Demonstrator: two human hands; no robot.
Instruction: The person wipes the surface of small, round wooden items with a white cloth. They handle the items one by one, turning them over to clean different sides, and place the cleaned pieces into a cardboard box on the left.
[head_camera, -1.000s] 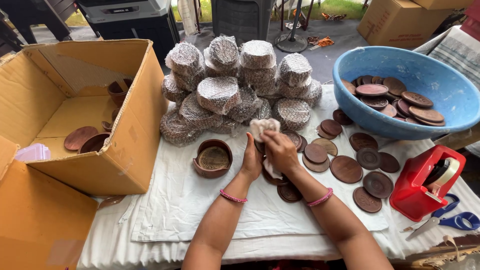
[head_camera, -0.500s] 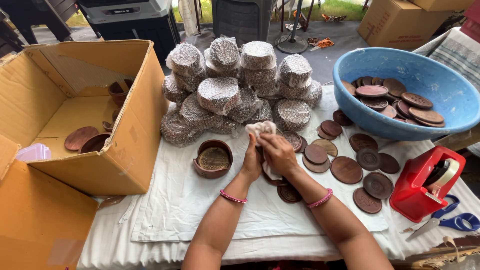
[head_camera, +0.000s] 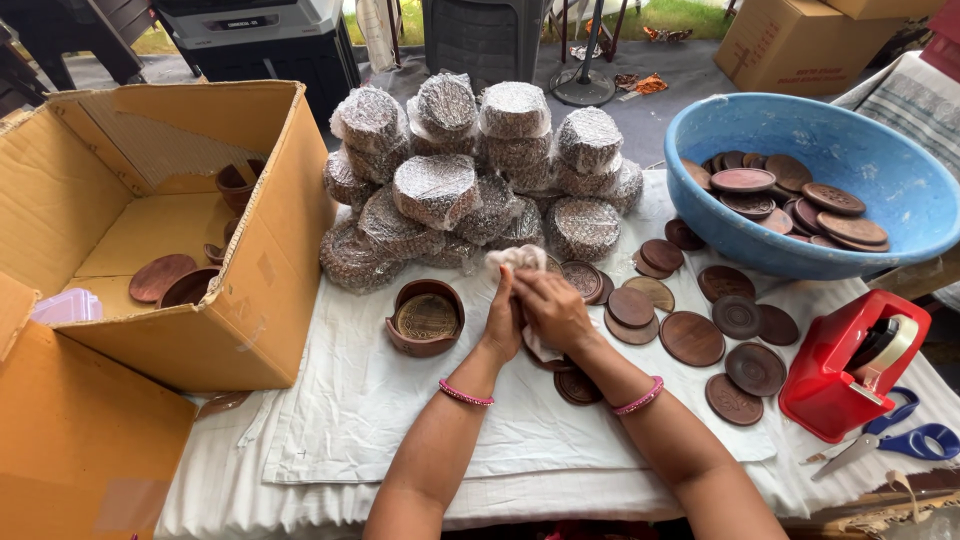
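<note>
near the middle of the white table cloth (head_camera: 360, 400), the left hand (head_camera: 503, 322) and right hand (head_camera: 553, 308) press together around a pale rag (head_camera: 517, 259) and a dark round wooden disc (head_camera: 545, 355), both hands gripping them. just left stands a round wooden holder (head_camera: 425, 317). behind it rises a heap of plastic-wrapped bundles (head_camera: 470, 175). loose discs (head_camera: 692, 337) lie toward the right edge, beside a blue basin (head_camera: 880, 170) and red tape dispenser (head_camera: 850, 365). an open cardboard box (head_camera: 150, 230) sits at the left edge.

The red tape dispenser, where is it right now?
In the head view, the red tape dispenser sits at the table's right edge, below the blue basin, with the blue-handled scissors just beside it.
</note>
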